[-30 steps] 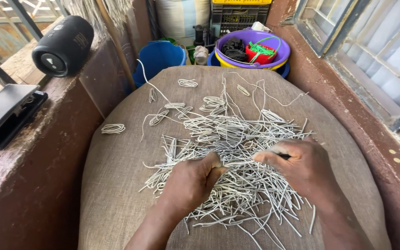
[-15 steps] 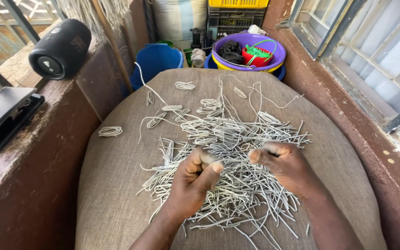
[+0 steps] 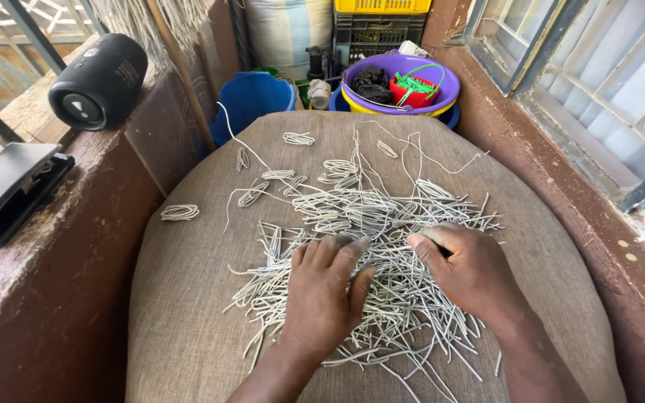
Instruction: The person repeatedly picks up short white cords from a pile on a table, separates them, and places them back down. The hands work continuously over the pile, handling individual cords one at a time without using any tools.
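On the burlap sack (image 3: 188, 313), pale bent cord pieces (image 3: 367, 224) heaped, tangled, under both hands

Brown burlap cushion (image 3: 188, 313), pale cord pieces (image 3: 382, 224) heaped on it

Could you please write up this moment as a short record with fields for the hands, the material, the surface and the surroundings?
Left hand: left hand lies flat, fingers spread, on the pile of pale cord pieces
Right hand: right hand rests on the same pile, fingers curled; whether it pinches a piece cannot be told
Surface: brown burlap sack
Loose bits: small cord coil lies apart, left of the pile
Ledge, left: black cylindrical speaker, dark flat case
Behind: blue bucket, purple basin
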